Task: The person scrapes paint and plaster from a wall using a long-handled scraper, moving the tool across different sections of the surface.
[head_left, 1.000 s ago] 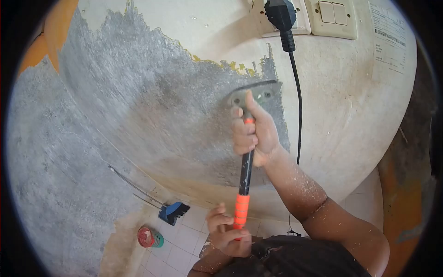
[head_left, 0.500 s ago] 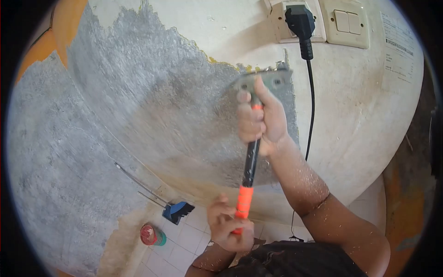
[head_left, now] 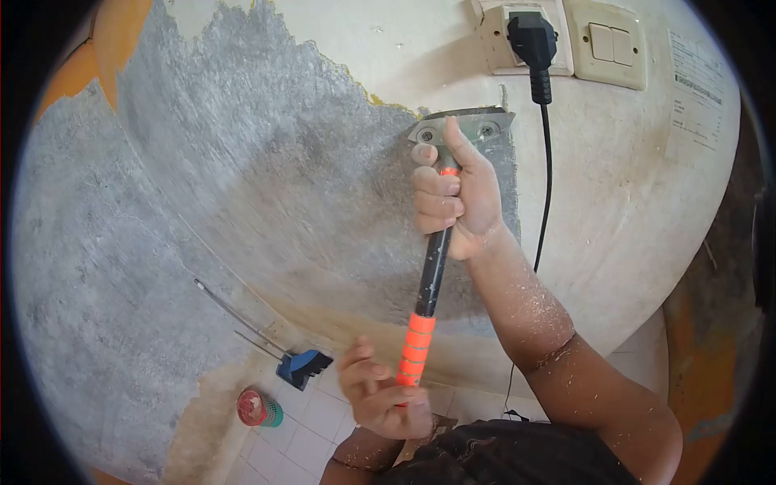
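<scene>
A long-handled scraper [head_left: 429,279] with a black shaft and orange grip bands slants up against the wall. Its wide metal blade [head_left: 461,129], fixed with two screws, lies at the border between bare grey plaster [head_left: 323,186] and white paint [head_left: 388,48]. My right hand [head_left: 465,190] wraps the shaft just below the blade, its thumb pointing up over the blade's base. Around the bottom end of the handle, my left hand [head_left: 386,398] is closed, with some fingers loosely curled off it. Pale flakes speckle my right forearm.
A black plug [head_left: 532,39] sits in the wall socket right of the blade, its cord [head_left: 546,186] hanging down. Beside it are a light switch [head_left: 610,44] and a paper label [head_left: 695,97]. Below left, a blue-black dustpan [head_left: 303,368] and a red-green container [head_left: 259,408] stand near the tiled floor.
The scraper's blade has shifted slightly upward along the wall and is sharper in view. The handle's lower end, with my left hand, has swung a little left.
</scene>
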### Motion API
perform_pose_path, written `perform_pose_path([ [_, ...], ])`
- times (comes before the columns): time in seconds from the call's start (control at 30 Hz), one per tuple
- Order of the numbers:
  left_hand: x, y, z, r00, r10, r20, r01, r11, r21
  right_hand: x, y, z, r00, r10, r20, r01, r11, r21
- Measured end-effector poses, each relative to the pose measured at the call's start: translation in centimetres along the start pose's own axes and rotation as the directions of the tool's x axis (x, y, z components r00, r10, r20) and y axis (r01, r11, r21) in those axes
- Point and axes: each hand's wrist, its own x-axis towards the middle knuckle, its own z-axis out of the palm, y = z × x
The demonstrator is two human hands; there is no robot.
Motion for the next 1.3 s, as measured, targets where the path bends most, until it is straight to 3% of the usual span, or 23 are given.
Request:
perform_pose_path([
  [0.03, 0.2, -0.2, 0.1, 0.994, -0.008, -0.11, 0.011, 1.0, 0.025, -0.2, 0.1, 0.0, 1.0, -0.006, 0.007, 0.007, 1.0, -0.003],
  [0.07, 0.0, -0.1, 0.3, 0.994, -0.096, -0.044, 0.099, 0.994, 0.053, -0.5, 0.3, -0.1, 0.997, -0.018, -0.081, 0.018, 1.0, -0.005],
  [0.1, -0.9, 0.0, 0.4, 0.995, -0.09, -0.044, 0.093, 0.994, 0.052, -1.0, 0.8, -0.2, 0.985, -0.027, -0.168, 0.026, 1.0, -0.008],
  [0.13, -2.1, 0.0, 0.4, 0.988, -0.134, 0.074, 0.133, 0.991, 0.026, -1.9, 1.1, -0.8, 0.978, -0.007, -0.207, 0.006, 1.0, -0.004],
  [0.17, -3.0, -0.2, 0.6, 0.967, -0.169, 0.189, 0.171, 0.985, 0.004, -2.5, 1.3, -1.2, 0.98, -0.007, -0.198, 0.005, 1.0, -0.01],
  [0.23, -2.8, -0.4, 1.8, 0.983, -0.112, 0.145, 0.125, 0.988, -0.087, -2.8, 1.3, -1.0, 0.983, 0.012, -0.183, -0.02, 0.999, -0.041],
  [0.3, -1.8, -0.8, 2.2, 0.969, -0.179, 0.168, 0.211, 0.958, -0.195, -1.5, -0.1, -0.7, 0.98, 0.042, -0.195, -0.049, 0.998, -0.033],
  [0.37, -0.6, -0.5, 1.9, 0.975, -0.188, 0.115, 0.202, 0.972, -0.122, 0.1, -0.7, -0.3, 1.0, 0.016, -0.004, -0.016, 0.998, -0.056],
  [0.4, -0.5, -0.4, 1.8, 0.982, -0.18, 0.063, 0.187, 0.975, -0.124, 0.0, -0.2, 1.0, 0.979, -0.018, -0.201, 0.001, 0.996, -0.087],
  [0.57, -4.8, -0.1, 0.6, 0.985, -0.168, 0.044, 0.173, 0.973, -0.151, -3.2, 1.7, -1.4, 0.944, -0.011, -0.33, -0.005, 0.999, -0.045],
  [0.63, -3.9, 0.2, 0.1, 0.973, -0.218, 0.073, 0.225, 0.968, -0.11, -3.6, 2.1, -2.1, 0.964, 0.027, -0.263, -0.029, 1.0, -0.004],
  [0.67, -3.2, 0.1, -0.1, 0.974, -0.218, 0.068, 0.223, 0.972, -0.075, -2.9, 1.7, -2.6, 0.988, 0.013, -0.156, -0.008, 0.999, 0.032],
  [0.7, -2.0, 0.2, 0.0, 0.974, -0.218, 0.064, 0.22, 0.975, -0.036, -1.9, 1.1, -2.2, 0.986, 0.024, -0.166, -0.016, 0.999, 0.046],
  [0.77, -1.0, 0.2, 0.5, 0.985, -0.17, -0.027, 0.167, 0.982, -0.092, 0.0, 0.2, -0.6, 1.0, 0.013, -0.01, -0.012, 0.999, 0.034],
  [0.83, -0.6, -0.1, 0.2, 0.996, -0.081, 0.025, 0.083, 0.993, -0.085, -0.5, 0.4, -0.8, 1.0, -0.001, 0.0, 0.001, 1.0, 0.016],
  [0.9, -2.6, 0.0, -0.2, 0.992, -0.119, 0.032, 0.122, 0.99, -0.075, -2.2, 1.5, -2.0, 0.997, -0.005, -0.072, 0.01, 0.998, 0.067],
  [0.93, -3.7, 0.0, -0.3, 0.988, -0.153, 0.016, 0.154, 0.985, -0.083, -2.8, 2.3, -2.5, 1.0, -0.006, -0.018, 0.009, 0.993, 0.121],
  [1.0, -4.4, 0.1, 0.0, 0.971, -0.239, -0.001, 0.238, 0.97, -0.054, -3.3, 2.4, -2.8, 0.997, -0.009, -0.077, 0.015, 0.997, 0.079],
  [1.07, -3.4, -0.1, -0.3, 0.982, -0.188, -0.001, 0.188, 0.981, -0.053, -3.1, 2.2, -2.5, 0.988, 0.0, -0.154, 0.009, 0.999, 0.052],
  [1.13, -2.1, 0.0, -0.2, 0.99, -0.143, 0.005, 0.143, 0.988, -0.053, -1.5, 1.3, -1.2, 1.0, -0.013, -0.009, 0.014, 0.997, 0.082],
  [1.2, -1.2, 0.0, 0.0, 0.978, -0.056, -0.2, 0.034, 0.993, -0.11, -1.4, 1.7, -1.1, 0.999, -0.033, -0.009, 0.034, 0.994, 0.101],
  [1.23, -1.4, 0.2, -0.3, 0.979, -0.055, -0.196, 0.033, 0.993, -0.114, -1.3, 1.7, -1.1, 0.999, -0.053, -0.002, 0.053, 0.992, 0.114],
  [1.3, -2.6, 0.8, -1.2, 0.973, -0.218, -0.079, 0.217, 0.976, -0.018, -2.5, 2.5, -2.5, 0.999, -0.037, 0.021, 0.034, 0.987, 0.159],
])
